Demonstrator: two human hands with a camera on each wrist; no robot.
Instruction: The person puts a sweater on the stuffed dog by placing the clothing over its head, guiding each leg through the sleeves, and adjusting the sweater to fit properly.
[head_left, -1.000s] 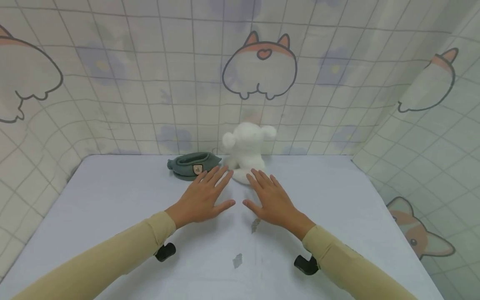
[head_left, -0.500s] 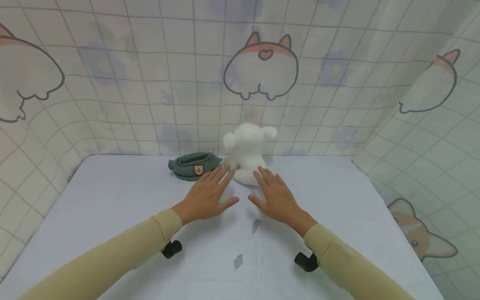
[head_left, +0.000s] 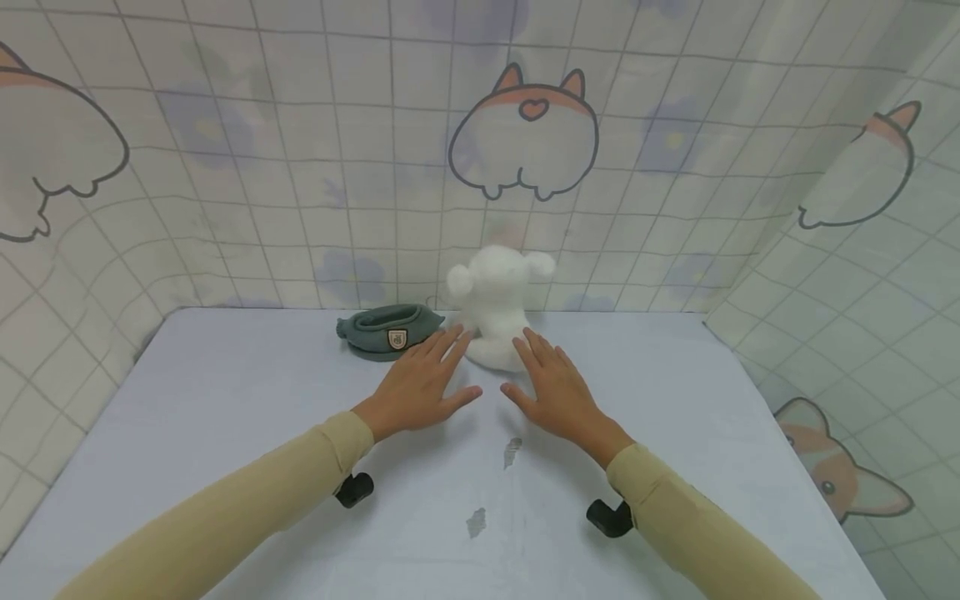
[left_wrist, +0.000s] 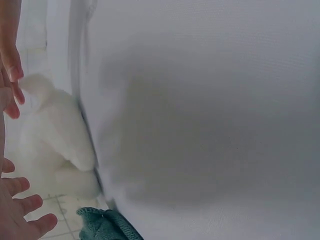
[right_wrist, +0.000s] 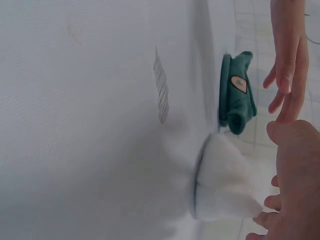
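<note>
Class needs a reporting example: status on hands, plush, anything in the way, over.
Left hand, right hand: open, empty. Plush: upright, ahead of both. Green item close by, left of plush.

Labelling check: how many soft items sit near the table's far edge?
2: a white plush around the middle, and a green cloth item left of it, slightly overlapped by the left hand in the head view. Anything behind them could be hidden.

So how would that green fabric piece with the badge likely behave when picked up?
The green fabric piece looks knitted in the left wrist view, so it would probably sag or fold. Its open top suggests it's light for its size. Lying low and wide on the table, it seems unlikely to tip.
</note>
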